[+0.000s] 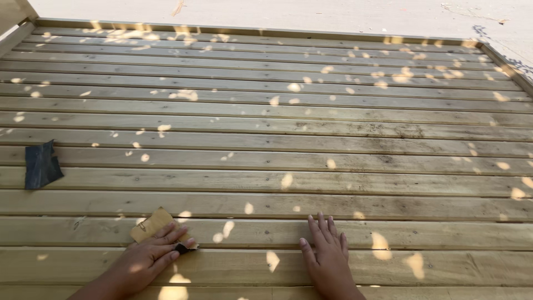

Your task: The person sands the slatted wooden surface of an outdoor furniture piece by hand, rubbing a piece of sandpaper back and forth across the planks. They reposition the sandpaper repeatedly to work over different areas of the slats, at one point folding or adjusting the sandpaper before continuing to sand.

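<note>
My left hand (145, 259) presses flat on a folded piece of sandpaper (151, 223), tan on its back with a dark edge showing by my fingertips, against a wooden plank near the bottom left. My right hand (327, 258) lies flat with fingers together on the same plank, palm down, holding nothing. Both hands rest on a large slatted wooden platform (266, 139) made of long horizontal planks.
A second, dark sheet of sandpaper (40, 165) lies on the planks at the far left. A raised wooden rim (250, 30) borders the platform's far edge and right side. Beyond it is pale sandy ground (333, 14). Spots of sunlight dapple the wood.
</note>
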